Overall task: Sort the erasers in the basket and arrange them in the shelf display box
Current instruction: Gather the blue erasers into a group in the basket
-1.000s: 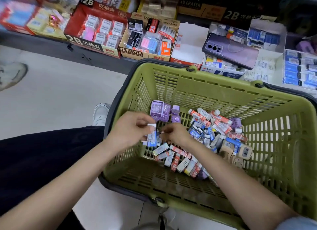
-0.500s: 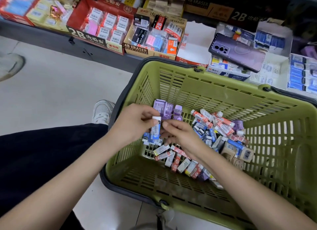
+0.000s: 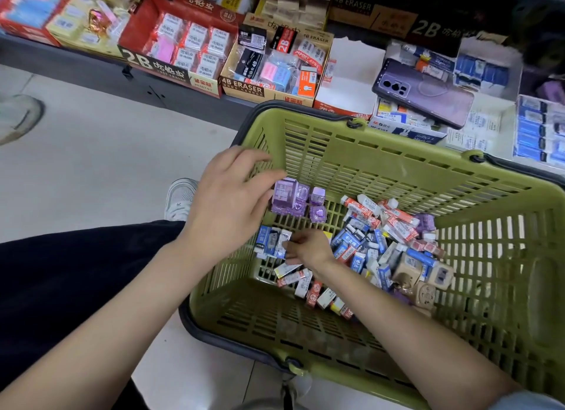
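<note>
A pale tiled floor (image 3: 107, 152) runs up to a low shelf (image 3: 91, 70) lined with display boxes (image 3: 244, 87). In front of it on the floor stands a green basket (image 3: 397, 165), its bottom strewn with loose erasers (image 3: 382, 235). The left hand (image 3: 226, 201) hovers over the basket's left wall with its fingers loosely spread, holding nothing, just beside the purple erasers (image 3: 293, 198). The right hand (image 3: 308, 247), low near the bottom's left edge, pinches a blue-and-white eraser (image 3: 279, 247).
</note>
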A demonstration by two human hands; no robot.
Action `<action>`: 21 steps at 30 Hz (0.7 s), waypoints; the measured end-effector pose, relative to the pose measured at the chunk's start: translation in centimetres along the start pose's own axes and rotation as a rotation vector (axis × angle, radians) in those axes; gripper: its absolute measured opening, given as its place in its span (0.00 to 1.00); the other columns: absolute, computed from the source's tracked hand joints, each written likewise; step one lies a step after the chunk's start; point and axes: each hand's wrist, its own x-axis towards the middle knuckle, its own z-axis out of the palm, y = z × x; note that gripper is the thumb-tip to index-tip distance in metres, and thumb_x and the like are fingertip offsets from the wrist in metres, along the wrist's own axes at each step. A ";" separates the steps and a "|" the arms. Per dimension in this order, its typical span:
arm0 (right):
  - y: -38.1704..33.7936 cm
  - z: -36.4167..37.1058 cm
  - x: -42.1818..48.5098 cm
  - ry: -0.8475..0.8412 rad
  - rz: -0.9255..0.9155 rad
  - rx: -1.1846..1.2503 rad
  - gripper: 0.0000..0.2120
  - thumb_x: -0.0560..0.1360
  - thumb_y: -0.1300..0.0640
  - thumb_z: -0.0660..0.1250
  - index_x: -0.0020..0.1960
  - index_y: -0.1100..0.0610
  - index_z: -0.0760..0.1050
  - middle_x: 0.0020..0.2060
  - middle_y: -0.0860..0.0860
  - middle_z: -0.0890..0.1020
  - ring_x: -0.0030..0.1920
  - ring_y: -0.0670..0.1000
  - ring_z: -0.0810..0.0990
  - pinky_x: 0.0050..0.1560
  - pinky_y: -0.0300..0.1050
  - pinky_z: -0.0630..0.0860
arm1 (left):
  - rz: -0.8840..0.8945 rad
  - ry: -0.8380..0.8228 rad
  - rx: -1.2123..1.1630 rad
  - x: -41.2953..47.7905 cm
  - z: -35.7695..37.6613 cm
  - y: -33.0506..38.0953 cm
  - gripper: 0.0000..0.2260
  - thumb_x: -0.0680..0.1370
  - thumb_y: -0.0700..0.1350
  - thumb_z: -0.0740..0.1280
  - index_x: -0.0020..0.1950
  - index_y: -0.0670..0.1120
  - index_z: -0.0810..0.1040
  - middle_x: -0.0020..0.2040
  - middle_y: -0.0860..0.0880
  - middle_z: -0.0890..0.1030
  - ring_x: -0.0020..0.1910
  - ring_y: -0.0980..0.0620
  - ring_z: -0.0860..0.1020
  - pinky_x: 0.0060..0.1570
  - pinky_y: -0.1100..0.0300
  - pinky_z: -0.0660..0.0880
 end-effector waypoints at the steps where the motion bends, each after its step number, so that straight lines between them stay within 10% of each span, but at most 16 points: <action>1: 0.0 0.3 0.4 0.010 -0.012 -0.033 0.15 0.73 0.64 0.70 0.55 0.71 0.74 0.33 0.55 0.78 0.30 0.48 0.78 0.32 0.40 0.81 | 0.013 -0.013 0.024 0.1 0.1 -0.2 0.11 0.71 0.37 0.70 0.54 0.43 0.81 0.53 0.41 0.79 0.53 0.39 0.75 0.57 0.47 0.71; 6: 0.4 -2.1 0.1 0.044 -0.177 -0.419 0.07 0.72 0.55 0.73 0.42 0.55 0.75 0.36 0.53 0.81 0.37 0.54 0.81 0.40 0.48 0.79 | 0.043 -0.070 0.064 0.0 0.3 -0.1 0.10 0.69 0.36 0.72 0.50 0.43 0.83 0.51 0.40 0.80 0.52 0.38 0.76 0.62 0.45 0.67; 14: 3.0 -3.8 -0.7 -0.146 -0.437 -1.131 0.27 0.72 0.43 0.69 0.69 0.50 0.69 0.63 0.48 0.72 0.64 0.51 0.69 0.57 0.45 0.71 | -0.073 -0.039 -0.098 -0.4 1.7 0.9 0.09 0.71 0.36 0.68 0.50 0.42 0.83 0.50 0.43 0.80 0.51 0.43 0.75 0.52 0.57 0.67; 21: 2.5 -2.7 -0.2 -0.267 -0.438 -1.290 0.21 0.71 0.43 0.70 0.60 0.50 0.75 0.64 0.49 0.71 0.63 0.54 0.66 0.52 0.47 0.69 | -0.083 -0.090 -0.121 -0.8 1.9 1.3 0.09 0.72 0.38 0.66 0.50 0.42 0.83 0.50 0.44 0.80 0.50 0.43 0.75 0.51 0.59 0.66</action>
